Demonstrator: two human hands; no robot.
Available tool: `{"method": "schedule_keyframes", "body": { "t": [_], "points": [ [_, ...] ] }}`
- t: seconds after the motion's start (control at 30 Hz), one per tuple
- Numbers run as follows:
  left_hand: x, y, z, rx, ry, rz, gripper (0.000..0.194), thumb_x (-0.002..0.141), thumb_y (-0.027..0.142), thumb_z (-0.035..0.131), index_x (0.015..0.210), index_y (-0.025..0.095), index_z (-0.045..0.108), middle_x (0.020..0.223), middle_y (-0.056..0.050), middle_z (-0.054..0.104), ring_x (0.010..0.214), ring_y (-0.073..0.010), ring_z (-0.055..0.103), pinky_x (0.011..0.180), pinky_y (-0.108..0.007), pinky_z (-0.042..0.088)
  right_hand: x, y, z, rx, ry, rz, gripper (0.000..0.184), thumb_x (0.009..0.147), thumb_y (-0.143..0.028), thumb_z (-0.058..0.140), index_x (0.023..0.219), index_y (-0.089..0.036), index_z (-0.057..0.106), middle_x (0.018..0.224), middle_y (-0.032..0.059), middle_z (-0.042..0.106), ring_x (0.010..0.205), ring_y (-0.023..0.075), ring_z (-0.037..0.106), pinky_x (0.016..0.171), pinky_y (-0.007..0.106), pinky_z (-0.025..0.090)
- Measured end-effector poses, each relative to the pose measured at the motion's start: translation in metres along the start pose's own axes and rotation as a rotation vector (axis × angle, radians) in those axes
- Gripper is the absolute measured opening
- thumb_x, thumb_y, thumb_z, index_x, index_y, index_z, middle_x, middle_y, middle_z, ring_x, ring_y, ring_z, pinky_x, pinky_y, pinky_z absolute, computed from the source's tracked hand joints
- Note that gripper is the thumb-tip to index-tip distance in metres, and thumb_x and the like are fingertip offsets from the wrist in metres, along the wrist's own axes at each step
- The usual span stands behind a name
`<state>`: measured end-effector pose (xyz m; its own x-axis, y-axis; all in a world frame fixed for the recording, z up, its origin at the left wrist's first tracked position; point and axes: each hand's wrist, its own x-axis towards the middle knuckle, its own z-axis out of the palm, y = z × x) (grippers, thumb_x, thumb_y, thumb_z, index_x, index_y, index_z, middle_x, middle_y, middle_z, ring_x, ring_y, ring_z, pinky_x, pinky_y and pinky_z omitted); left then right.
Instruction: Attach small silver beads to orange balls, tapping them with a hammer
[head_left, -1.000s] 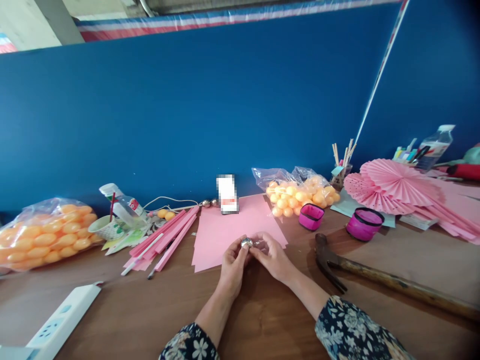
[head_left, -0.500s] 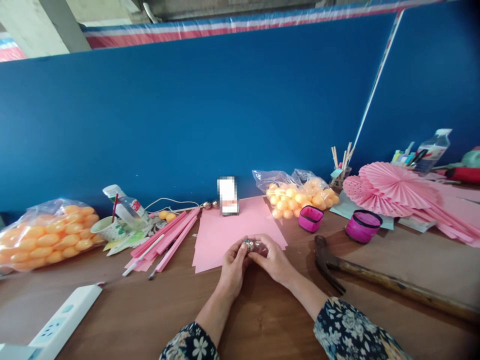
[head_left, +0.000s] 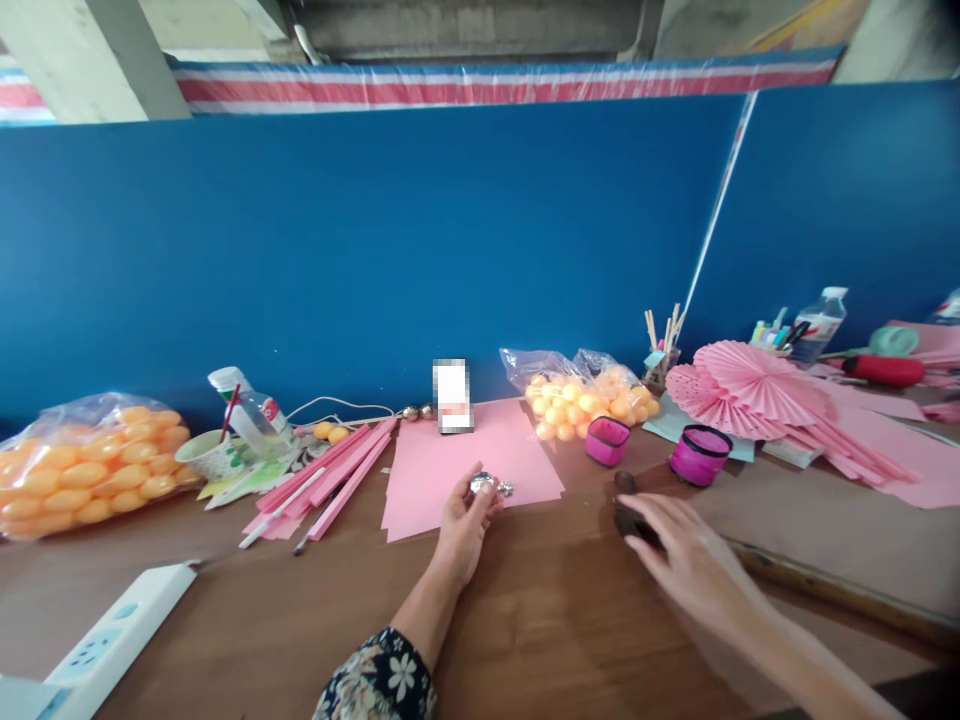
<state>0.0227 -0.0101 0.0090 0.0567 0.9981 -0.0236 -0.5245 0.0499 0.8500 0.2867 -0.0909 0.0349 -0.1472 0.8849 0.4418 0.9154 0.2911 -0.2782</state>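
Observation:
My left hand [head_left: 463, 522] rests at the front edge of a pink paper sheet [head_left: 465, 462] and pinches a small silver bell [head_left: 484, 485] between its fingertips. Well to its right, my right hand [head_left: 688, 562] lies over the head of a hammer [head_left: 626, 505], fingers stretched out, touching or just above it. The hammer's wooden handle [head_left: 840, 592] runs off to the right along the brown table [head_left: 247, 630].
Bags of orange balls lie at the left [head_left: 86, 465] and behind the sheet [head_left: 581, 392]. Pink strips [head_left: 330, 475], a tipped bottle [head_left: 251, 410], two magenta cups [head_left: 694, 455], pink paper fans [head_left: 757, 385] and a power strip [head_left: 112, 640] surround the hands. A blue partition stands behind.
My right hand has let go of the bell and swung right onto the hammer head. My left hand keeps the bell. The camera has tilted up a little.

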Motion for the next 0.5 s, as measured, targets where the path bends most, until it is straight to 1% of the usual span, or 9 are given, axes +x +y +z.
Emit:
{"method": "schedule_keyframes", "body": {
  "t": [0.1,0.13,0.2,0.27,0.33,0.43,0.5],
  "points": [
    [-0.001,0.000,0.003,0.135,0.012,0.046,0.059,0.060,0.022,0.073,0.115,0.018,0.051,0.093,-0.005,0.060,0.068,-0.0091,0.058,0.068,-0.023,0.048,-0.026,0.053,-0.007,-0.269,-0.107,0.045,0.044,0.075,-0.020,0.041,0.118,-0.017,0.045,0.111,0.0106,0.055,0.099,0.0271,0.052,0.081,0.041,0.044],
    [-0.002,-0.001,0.003,0.172,0.017,0.063,0.059,0.059,0.021,0.073,0.114,0.017,0.052,0.090,-0.004,0.060,0.065,-0.0086,0.058,0.066,-0.023,0.048,-0.032,0.066,-0.007,-0.329,-0.150,0.056,0.046,0.073,-0.018,0.040,0.119,-0.018,0.045,0.111,0.0102,0.055,0.097,0.0273,0.054,0.078,0.041,0.045],
    [-0.004,-0.001,0.005,0.222,0.023,0.089,0.059,0.059,0.022,0.072,0.114,0.015,0.052,0.081,-0.002,0.061,0.060,-0.0081,0.056,0.063,-0.023,0.048,-0.040,0.080,-0.006,-0.413,-0.185,0.072,0.048,0.072,-0.013,0.036,0.118,-0.019,0.046,0.111,0.0096,0.056,0.091,0.0263,0.057,0.074,0.040,0.046],
    [-0.005,-0.001,0.006,0.254,0.007,0.095,0.058,0.059,0.021,0.071,0.113,0.014,0.052,0.073,0.000,0.060,0.057,-0.0083,0.055,0.061,-0.023,0.048,-0.042,0.083,-0.006,-0.442,-0.204,0.068,0.049,0.071,-0.010,0.034,0.117,-0.019,0.047,0.108,0.0095,0.057,0.088,0.0253,0.058,0.073,0.039,0.046],
    [-0.007,0.001,0.006,0.281,-0.017,0.089,0.056,0.060,0.020,0.070,0.112,0.014,0.052,0.071,0.000,0.059,0.057,-0.0083,0.055,0.060,-0.023,0.048,-0.038,0.079,-0.007,-0.417,-0.251,0.060,0.048,0.071,-0.011,0.035,0.116,-0.019,0.048,0.106,0.0094,0.058,0.086,0.0248,0.059,0.071,0.038,0.047],
    [-0.008,0.003,0.006,0.297,-0.020,0.087,0.055,0.059,0.020,0.071,0.111,0.015,0.051,0.079,-0.002,0.060,0.061,-0.0088,0.056,0.061,-0.023,0.048,-0.029,0.071,-0.012,-0.313,-0.332,0.067,0.041,0.072,-0.019,0.039,0.111,-0.019,0.052,0.105,0.0089,0.059,0.086,0.0247,0.060,0.070,0.035,0.048],
    [-0.007,0.002,0.005,0.297,-0.010,0.095,0.055,0.057,0.019,0.072,0.108,0.016,0.050,0.086,-0.004,0.061,0.066,-0.0104,0.057,0.060,-0.023,0.048,-0.024,0.061,-0.017,-0.252,-0.291,0.099,0.033,0.073,-0.026,0.043,0.103,-0.022,0.057,0.099,0.0059,0.062,0.083,0.0228,0.061,0.069,0.030,0.049]
  ]
}}
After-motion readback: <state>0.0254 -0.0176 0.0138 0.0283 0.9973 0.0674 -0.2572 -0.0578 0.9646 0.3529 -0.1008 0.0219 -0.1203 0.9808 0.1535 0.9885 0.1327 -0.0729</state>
